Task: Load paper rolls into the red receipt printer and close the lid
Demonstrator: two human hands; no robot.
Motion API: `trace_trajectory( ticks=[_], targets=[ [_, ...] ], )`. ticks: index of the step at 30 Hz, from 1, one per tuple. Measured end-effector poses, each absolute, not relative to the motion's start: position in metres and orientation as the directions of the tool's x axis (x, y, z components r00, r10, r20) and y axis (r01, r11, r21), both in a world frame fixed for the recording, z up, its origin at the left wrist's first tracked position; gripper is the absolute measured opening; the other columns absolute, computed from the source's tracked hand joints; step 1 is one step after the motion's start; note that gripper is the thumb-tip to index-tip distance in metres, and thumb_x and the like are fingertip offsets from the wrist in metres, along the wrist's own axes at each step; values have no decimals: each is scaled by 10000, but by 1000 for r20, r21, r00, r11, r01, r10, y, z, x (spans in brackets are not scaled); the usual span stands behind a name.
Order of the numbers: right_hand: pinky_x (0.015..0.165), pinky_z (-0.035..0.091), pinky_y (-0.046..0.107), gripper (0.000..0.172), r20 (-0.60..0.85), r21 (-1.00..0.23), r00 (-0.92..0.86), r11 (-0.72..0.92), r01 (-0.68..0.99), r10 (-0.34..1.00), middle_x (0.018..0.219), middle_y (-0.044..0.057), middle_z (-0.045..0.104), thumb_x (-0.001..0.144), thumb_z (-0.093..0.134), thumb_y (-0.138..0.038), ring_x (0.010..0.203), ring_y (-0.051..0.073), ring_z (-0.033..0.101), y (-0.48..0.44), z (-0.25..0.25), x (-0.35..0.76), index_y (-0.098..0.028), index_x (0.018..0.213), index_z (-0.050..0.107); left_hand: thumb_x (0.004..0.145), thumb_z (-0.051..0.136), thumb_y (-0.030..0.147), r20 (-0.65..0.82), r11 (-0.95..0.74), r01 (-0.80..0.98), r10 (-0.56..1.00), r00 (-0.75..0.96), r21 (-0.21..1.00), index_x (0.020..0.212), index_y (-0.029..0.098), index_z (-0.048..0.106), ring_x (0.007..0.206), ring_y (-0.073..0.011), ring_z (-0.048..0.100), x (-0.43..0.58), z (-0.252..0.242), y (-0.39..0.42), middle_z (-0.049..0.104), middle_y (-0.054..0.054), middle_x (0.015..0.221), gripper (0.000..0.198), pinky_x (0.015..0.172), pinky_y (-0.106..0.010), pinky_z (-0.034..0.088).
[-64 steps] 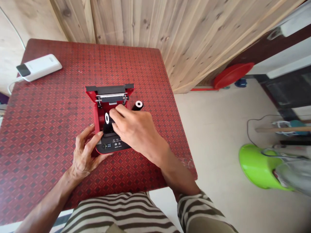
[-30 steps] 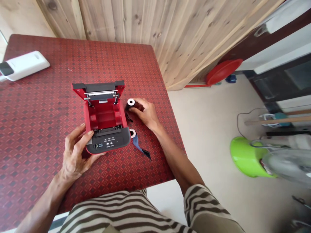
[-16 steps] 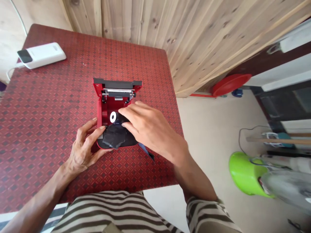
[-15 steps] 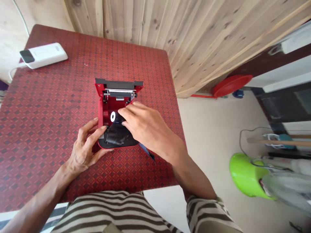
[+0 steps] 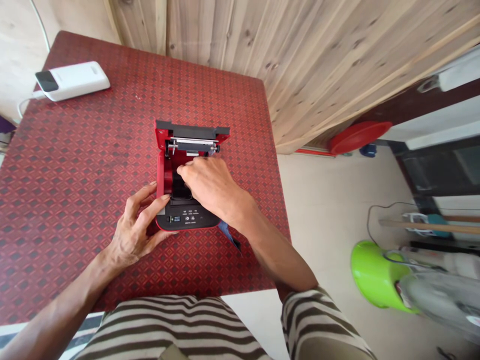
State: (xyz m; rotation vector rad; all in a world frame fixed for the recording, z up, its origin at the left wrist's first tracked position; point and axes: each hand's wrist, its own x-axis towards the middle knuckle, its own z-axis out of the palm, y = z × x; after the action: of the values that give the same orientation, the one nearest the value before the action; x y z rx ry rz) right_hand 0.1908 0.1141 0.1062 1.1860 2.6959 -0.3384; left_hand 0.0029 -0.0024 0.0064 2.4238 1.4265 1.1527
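A red and black printer (image 5: 189,220) sits on the table with its lid (image 5: 193,131) raised; a roller and metal bar show along the lid's underside. My left hand (image 5: 133,222) grips the printer's left front corner, thumb at the front edge and fingers along the side. My right hand (image 5: 210,182) reaches into the red compartment, its fingers curled over a black roll (image 5: 180,189). Most of that roll is hidden beneath the hand. Small white icons and a little display are visible on the black front panel. A dark blue strip (image 5: 229,235) sticks out by the printer's right front corner.
A white power bank (image 5: 80,80) with a cable lies at the far left of the red patterned table (image 5: 112,125). Wooden panelling (image 5: 262,45) rises behind the table. On the floor to the right stand a bright green bucket (image 5: 375,275) and a red basin (image 5: 360,137).
My right hand has lowered the black roll deeper into the compartment, and its white core end no longer shows. The dark film over the front panel has gone, revealing the icons.
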Motion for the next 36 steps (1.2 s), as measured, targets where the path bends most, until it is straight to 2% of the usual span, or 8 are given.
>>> trace_trajectory(
  ticks=[4, 8, 11, 15, 18, 21, 29, 36],
  targets=[
    [861, 566, 389, 331, -221, -200, -663, 633, 748, 715, 1093, 169, 783, 1031, 442, -51, 1006, 273, 746, 109, 110, 201, -108, 1157, 742, 872, 798, 411, 555, -557, 704, 786, 274, 441, 1586, 303, 361, 1337, -309, 596, 3, 5, -2, 482, -167, 1511, 844, 1021, -466, 635],
    [1023, 546, 396, 373, -52, -460, -754, 654, 601, 655, 1286, 111, 752, 1058, 444, -69, 1151, 216, 708, 98, 118, 227, -151, 1344, 669, 883, 784, 429, 548, -572, 695, 781, 299, 435, 1592, 273, 366, 1343, -307, 592, 1, 12, -4, 485, -176, 1514, 837, 1016, -439, 630],
    [1066, 527, 419, 260, 62, -575, -798, 675, 462, 599, 1261, 89, 765, 1061, 574, -235, 1143, 219, 688, 85, 118, 243, -167, 1273, 708, 914, 714, 551, 487, -558, 676, 811, 323, 481, 1606, 233, 338, 1344, -315, 582, -6, 27, -4, 530, -178, 1489, 850, 1055, -472, 598],
    [973, 550, 375, 191, 172, -553, -776, 711, 434, 607, 1087, 90, 782, 1043, 571, -155, 1007, 207, 673, 73, 106, 246, -135, 1095, 753, 959, 572, 669, 475, -514, 691, 836, 274, 508, 1598, 185, 349, 1350, -323, 552, -13, 54, 13, 583, -174, 1443, 832, 1120, -534, 528],
    [907, 558, 346, 206, 231, -552, -757, 723, 416, 612, 1012, 87, 761, 1035, 550, -94, 973, 200, 656, 69, 98, 244, -129, 1017, 752, 986, 562, 621, 562, -537, 707, 793, 235, 461, 1576, 135, 375, 1398, -314, 490, -11, 70, 47, 503, -194, 1506, 787, 1067, -469, 549],
    [887, 562, 340, 185, 283, -564, -714, 713, 417, 641, 995, 77, 736, 1035, 561, -100, 949, 190, 643, 67, 93, 244, -147, 1001, 737, 1013, 481, 648, 611, -552, 713, 761, 219, 432, 1576, 110, 356, 1491, -324, 378, -4, 78, 84, 425, -209, 1575, 789, 1155, -512, 471],
    [866, 575, 347, 235, 500, -523, -576, 756, 395, 647, 986, 68, 756, 1026, 542, -41, 884, 171, 635, 46, 91, 243, -149, 1186, 676, 1069, 344, 599, 492, -551, 623, 821, 289, 554, 1557, 135, 393, 1230, -224, 626, 6, 81, 81, 656, -141, 1354, 674, 1113, -412, 491],
    [835, 605, 347, 218, 594, -434, -522, 790, 433, 612, 970, 62, 794, 1018, 572, -44, 889, 173, 702, 28, 81, 243, -163, 1175, 665, 964, 524, 701, 465, -693, 585, 718, 517, 420, 1515, 209, 489, 1446, -374, 500, -5, 59, 40, 522, -189, 1494, 739, 1170, -552, 472]
  ],
)
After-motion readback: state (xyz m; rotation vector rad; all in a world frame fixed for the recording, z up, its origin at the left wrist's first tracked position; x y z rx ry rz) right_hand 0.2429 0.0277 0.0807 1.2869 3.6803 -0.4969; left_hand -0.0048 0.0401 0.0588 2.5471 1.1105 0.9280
